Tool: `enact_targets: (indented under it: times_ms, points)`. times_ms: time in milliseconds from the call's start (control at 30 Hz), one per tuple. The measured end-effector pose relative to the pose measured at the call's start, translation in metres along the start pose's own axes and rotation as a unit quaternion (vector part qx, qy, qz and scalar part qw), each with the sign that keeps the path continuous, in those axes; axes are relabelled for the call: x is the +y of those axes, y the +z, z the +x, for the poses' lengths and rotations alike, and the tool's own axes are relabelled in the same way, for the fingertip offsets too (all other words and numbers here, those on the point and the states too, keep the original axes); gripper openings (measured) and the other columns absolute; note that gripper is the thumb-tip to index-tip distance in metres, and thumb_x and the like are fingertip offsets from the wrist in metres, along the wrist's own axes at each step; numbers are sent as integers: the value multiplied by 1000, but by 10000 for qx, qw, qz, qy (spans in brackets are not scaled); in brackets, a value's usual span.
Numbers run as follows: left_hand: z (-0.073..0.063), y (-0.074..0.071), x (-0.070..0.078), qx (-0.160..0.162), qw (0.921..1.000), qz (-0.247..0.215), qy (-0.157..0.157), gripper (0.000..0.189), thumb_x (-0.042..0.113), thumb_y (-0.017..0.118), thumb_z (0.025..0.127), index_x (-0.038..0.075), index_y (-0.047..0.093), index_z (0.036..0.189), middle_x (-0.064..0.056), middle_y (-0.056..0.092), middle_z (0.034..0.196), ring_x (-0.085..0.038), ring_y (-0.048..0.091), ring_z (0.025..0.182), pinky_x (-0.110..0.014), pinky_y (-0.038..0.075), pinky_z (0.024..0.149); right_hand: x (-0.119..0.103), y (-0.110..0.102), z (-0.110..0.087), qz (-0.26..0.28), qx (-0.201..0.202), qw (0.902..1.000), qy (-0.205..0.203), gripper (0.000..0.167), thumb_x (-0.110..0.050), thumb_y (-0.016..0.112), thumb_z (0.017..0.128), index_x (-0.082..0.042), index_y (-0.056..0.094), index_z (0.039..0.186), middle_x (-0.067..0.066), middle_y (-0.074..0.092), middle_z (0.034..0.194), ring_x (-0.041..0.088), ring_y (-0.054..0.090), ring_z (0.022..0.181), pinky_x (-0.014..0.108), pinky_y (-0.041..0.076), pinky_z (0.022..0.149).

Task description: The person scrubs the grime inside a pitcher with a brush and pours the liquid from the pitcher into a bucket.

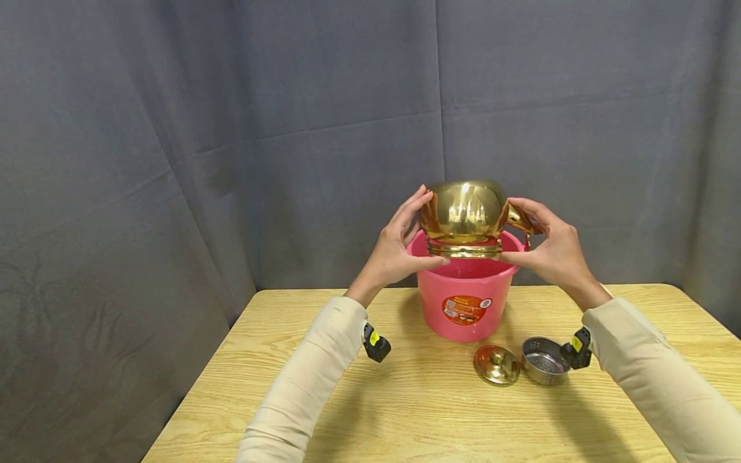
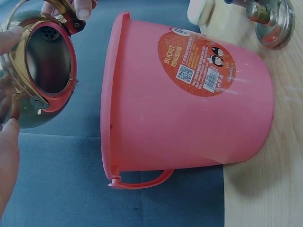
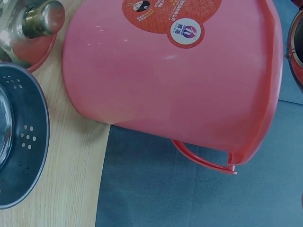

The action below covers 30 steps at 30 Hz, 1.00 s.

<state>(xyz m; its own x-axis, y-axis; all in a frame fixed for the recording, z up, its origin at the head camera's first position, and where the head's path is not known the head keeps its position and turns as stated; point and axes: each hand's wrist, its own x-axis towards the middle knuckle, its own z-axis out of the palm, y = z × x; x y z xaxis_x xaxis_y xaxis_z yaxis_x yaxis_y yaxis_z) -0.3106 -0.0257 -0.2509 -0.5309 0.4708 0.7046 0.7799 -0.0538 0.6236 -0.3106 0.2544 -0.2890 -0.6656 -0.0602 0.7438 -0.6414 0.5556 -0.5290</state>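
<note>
A shiny gold teapot (image 1: 463, 209) is held upside down over the pink bucket (image 1: 463, 302), its mouth facing down into it. My left hand (image 1: 396, 251) grips its left side, fingers along the body and thumb at the rim. On the other side my right hand (image 1: 556, 251) grips it by the spout side, its thumb also near the rim. In the left wrist view the teapot's open mouth (image 2: 49, 59) shows, with small strainer holes inside the wall. The left wrist view shows only parts of both hands.
On the wooden table (image 1: 289, 366), a gold lid (image 1: 496, 365) with a knob lies in front of the bucket. Right beside it stands a perforated metal strainer basket (image 1: 544, 360). A grey curtain (image 1: 347, 128) hangs behind the table.
</note>
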Motion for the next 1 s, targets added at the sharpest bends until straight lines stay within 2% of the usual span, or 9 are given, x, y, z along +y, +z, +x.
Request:
enact_targets:
  times_ms: [167,433,567,700,900,933,1000]
  points:
    - [0,0,0,-21,10000,71,-3,95,-14,83,65,-1,35,147,-10,20,159,-10,23,141,-41,28,110,6,1,0,-34,69,9999,-81,93,-3,93,58,-24,53,139,4,62,124,4,54,102,19,39,79]
    - [1,0,-1,-19,9999,135,-3,96,-14,83,65,-1,35,147,-7,20,159,-11,23,141,-39,30,109,6,2,0,-79,133,9998,-156,93,0,92,59,-25,53,140,6,63,122,3,54,100,21,38,77]
    - [3,-1,-15,-32,9999,147,3,99,-12,84,65,3,35,148,-4,19,160,-10,22,141,-37,30,109,6,2,0,-73,127,9998,-141,92,0,91,60,-25,53,140,5,63,122,4,54,100,21,38,77]
    - [5,-3,-29,-30,9997,202,136,101,-9,87,64,9,36,150,-5,18,160,-9,23,141,-37,31,109,6,3,1,-27,157,9997,-176,93,1,92,59,-24,54,139,5,63,121,6,55,99,20,38,76]
    - [2,-3,-4,-94,9999,69,56,97,-14,83,65,-2,34,147,-14,17,159,-10,23,141,-43,29,110,-28,0,-2,88,181,9993,-304,86,10,87,59,-6,54,137,18,62,118,-3,53,96,18,37,75]
    - [1,-2,1,-102,9999,57,32,96,-14,83,65,-3,33,147,-15,17,159,-10,23,141,-43,29,110,-30,0,-2,91,189,9993,-319,85,12,86,59,-4,54,136,20,62,117,-4,52,95,18,37,75]
    - [1,-2,0,-99,9999,52,53,96,-15,83,65,-4,33,147,-15,17,159,-10,23,141,-43,29,110,-22,1,-1,39,213,9993,-320,87,12,87,58,-6,54,137,17,63,117,-4,53,96,18,37,75]
